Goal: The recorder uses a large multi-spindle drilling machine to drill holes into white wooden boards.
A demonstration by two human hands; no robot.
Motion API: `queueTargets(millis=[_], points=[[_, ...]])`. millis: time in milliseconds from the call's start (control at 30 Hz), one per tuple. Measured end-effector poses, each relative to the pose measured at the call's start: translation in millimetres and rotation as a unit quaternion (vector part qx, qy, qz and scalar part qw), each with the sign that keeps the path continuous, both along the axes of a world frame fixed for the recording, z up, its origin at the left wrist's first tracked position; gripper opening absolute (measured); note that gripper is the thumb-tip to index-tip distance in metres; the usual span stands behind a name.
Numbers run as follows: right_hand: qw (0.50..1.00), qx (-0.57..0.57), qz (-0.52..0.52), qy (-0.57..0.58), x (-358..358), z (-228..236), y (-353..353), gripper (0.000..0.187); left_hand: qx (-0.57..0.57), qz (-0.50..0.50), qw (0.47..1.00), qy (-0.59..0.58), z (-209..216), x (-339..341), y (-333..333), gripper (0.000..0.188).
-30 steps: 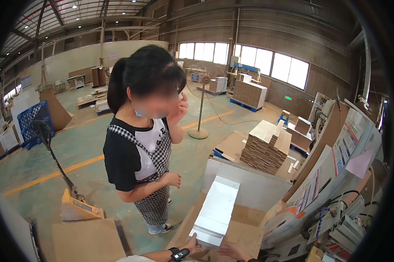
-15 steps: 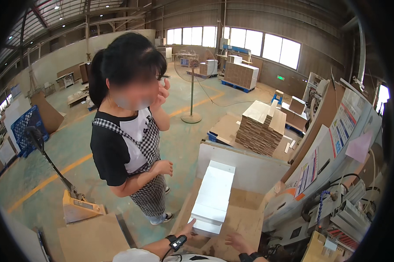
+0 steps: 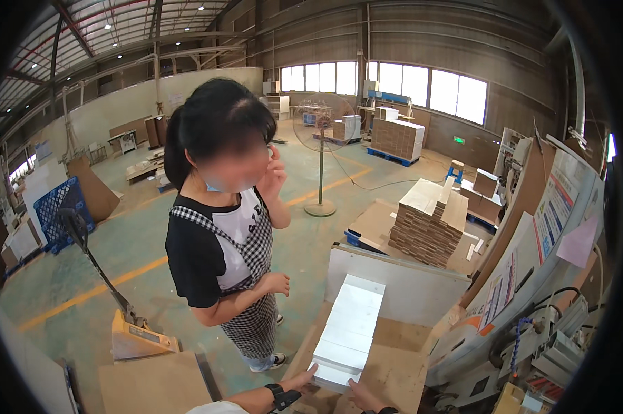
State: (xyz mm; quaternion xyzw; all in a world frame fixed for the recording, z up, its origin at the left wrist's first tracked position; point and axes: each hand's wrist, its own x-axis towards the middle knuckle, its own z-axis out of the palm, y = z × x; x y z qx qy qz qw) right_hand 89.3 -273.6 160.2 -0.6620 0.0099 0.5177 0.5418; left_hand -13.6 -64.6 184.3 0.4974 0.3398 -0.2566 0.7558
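Left hand (image 3: 299,381), right hand (image 3: 363,396), boards (image 3: 349,321) between

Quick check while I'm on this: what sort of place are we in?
Most likely a panel-furniture or woodworking factory floor: a tall stack of cut boards stands ahead, a yellow pallet jack is parked at left, and a white-panelled machine with hoses stands at right.

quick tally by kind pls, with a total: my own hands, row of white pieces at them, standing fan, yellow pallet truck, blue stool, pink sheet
Own hands: 2 (left hand, right hand)
Row of white pieces: 1
Standing fan: 1
Yellow pallet truck: 1
Blue stool: 1
Pink sheet: 1
Total: 7
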Motion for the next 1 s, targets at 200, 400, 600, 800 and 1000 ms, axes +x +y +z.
queueTargets(millis=[200,400,600,800,1000], points=[[0.998,-0.026,-0.052,0.029,-2.0,9.0,5.8,0.057,0.057,0.019,0.998,0.023,24.6,-0.4,-6.8,0.08],[0.993,0.05,-0.095,0.057,-12.2,47.3,16.1,0.048,0.042,0.128,0.988,-0.073,-24.3,0.8,-6.7,0.072],[0.985,0.103,-0.118,0.075,-8.9,52.5,12.7,0.046,0.08,0.152,0.981,-0.086,-9.7,5.6,-12.0,0.069],[0.988,0.108,-0.089,0.062,-4.3,27.8,7.4,0.045,0.135,0.177,0.972,-0.08,-53.1,10.9,-14.5,0.072],[0.999,0.031,-0.043,0.008,-3.3,46.6,-1.7,0.05,0.202,0.225,0.952,-0.036,-75.5,12.7,-19.9,0.077]])
